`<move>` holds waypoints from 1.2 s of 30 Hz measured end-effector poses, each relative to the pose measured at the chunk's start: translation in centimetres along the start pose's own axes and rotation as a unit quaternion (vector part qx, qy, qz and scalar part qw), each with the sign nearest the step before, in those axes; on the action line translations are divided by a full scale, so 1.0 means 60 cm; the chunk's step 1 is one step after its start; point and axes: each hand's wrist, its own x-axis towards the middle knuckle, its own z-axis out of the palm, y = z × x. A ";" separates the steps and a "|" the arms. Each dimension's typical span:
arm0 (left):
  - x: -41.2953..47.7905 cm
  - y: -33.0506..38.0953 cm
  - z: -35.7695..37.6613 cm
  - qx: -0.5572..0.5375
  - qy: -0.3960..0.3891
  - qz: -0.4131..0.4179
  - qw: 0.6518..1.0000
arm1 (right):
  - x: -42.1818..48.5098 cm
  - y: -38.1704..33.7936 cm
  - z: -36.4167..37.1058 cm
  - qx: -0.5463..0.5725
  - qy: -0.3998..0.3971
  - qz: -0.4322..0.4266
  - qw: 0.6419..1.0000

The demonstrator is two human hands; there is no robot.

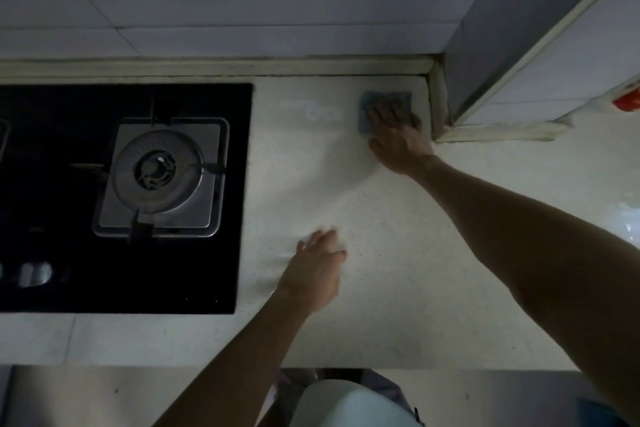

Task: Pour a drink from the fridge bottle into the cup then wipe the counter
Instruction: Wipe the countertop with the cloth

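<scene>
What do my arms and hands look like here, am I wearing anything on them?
Both hands are bare: the left hand and the right hand show no gloves, and no ring or watch can be made out in the dim light. The left forearm and right forearm are uncovered too, with no sleeve reaching either wrist.

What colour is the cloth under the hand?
Blue-grey; the head view shows the cloth under the right hand.

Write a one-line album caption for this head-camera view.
The right hand presses a blue cloth on the counter by the back corner; the left hand rests beside the stove.
</scene>
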 end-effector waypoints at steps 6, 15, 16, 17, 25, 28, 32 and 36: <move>-0.009 0.038 0.018 0.119 0.039 0.006 0.992 | -0.163 -0.014 0.030 0.035 -0.014 0.028 0.999; -0.073 0.215 0.125 0.115 0.060 0.107 0.986 | -0.454 -0.006 0.090 0.039 -0.033 0.074 0.996; -0.081 0.219 0.136 0.107 0.051 0.107 0.987 | -0.496 0.004 0.096 0.036 -0.037 0.087 0.995; -0.088 0.217 0.145 0.102 0.041 0.105 0.988 | -0.540 0.020 0.104 0.033 -0.039 0.106 0.993; -0.103 0.213 0.164 0.086 0.022 0.111 0.990 | -0.704 0.092 0.122 0.074 -0.080 0.318 0.942; -0.096 0.234 0.161 0.071 0.042 0.114 0.990 | -0.679 0.060 0.116 0.065 -0.086 0.300 0.948; -0.088 0.264 0.166 0.096 0.056 0.111 0.988 | -0.662 0.001 0.120 0.052 -0.092 0.198 0.975; -0.074 0.295 0.165 0.113 0.066 0.089 0.987 | -0.608 -0.002 0.102 0.056 -0.091 0.124 0.987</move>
